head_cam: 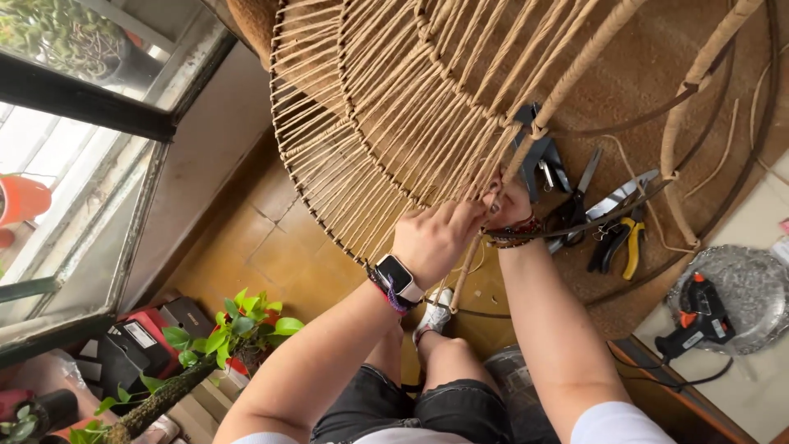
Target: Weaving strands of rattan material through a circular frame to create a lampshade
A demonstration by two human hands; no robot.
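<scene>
A large round frame wound with tan rope [386,123] hangs in front of me, its strands fanning out from an inner ring. My left hand [436,238], with a smartwatch on the wrist, is closed on strands at the frame's lower edge. My right hand [508,205], wearing beaded bracelets, reaches up behind the strands and pinches the cord beside a rope-wrapped spoke [567,82]. A loose rope end [467,271] hangs down between my hands.
Scissors [575,201], a black clamp [538,156] and yellow-handled pliers [620,242] lie on a brown round mat [649,90]. A black glue gun [699,316] rests on a silver tray at right. A leafy potted plant [238,329] and boxes stand at lower left by a window.
</scene>
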